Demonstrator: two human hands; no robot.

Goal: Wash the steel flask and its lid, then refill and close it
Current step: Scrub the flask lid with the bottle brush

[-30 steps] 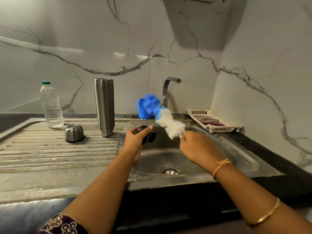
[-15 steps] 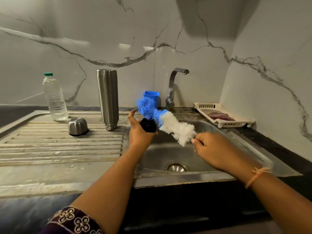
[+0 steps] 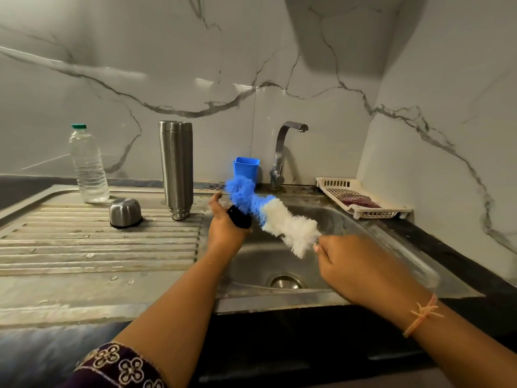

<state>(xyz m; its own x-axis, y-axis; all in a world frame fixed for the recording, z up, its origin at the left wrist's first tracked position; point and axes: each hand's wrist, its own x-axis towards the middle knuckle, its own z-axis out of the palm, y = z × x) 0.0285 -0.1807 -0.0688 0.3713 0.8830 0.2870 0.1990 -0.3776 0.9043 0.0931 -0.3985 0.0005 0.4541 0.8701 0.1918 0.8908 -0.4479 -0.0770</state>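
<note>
— Where's the lid?
— My left hand [image 3: 226, 229] has its fingers curled round the black lid [image 3: 240, 219] above the sink [image 3: 251, 264]. The brush [image 3: 279, 219] has its blue end against the lid.
— And the right?
— My right hand [image 3: 352, 264] grips the brush handle, which is hidden in the fist. The bristles are blurred. The steel flask [image 3: 176, 169] stands upright left of the sink, with the steel cap [image 3: 125, 212] beside it.

Steel flask [image 3: 176, 169] stands on drainboard [image 3: 84, 247]; steel cap [image 3: 125, 212] mouth-down beside it; black lid [image 3: 239, 219] above sink [image 3: 279, 301].
</note>
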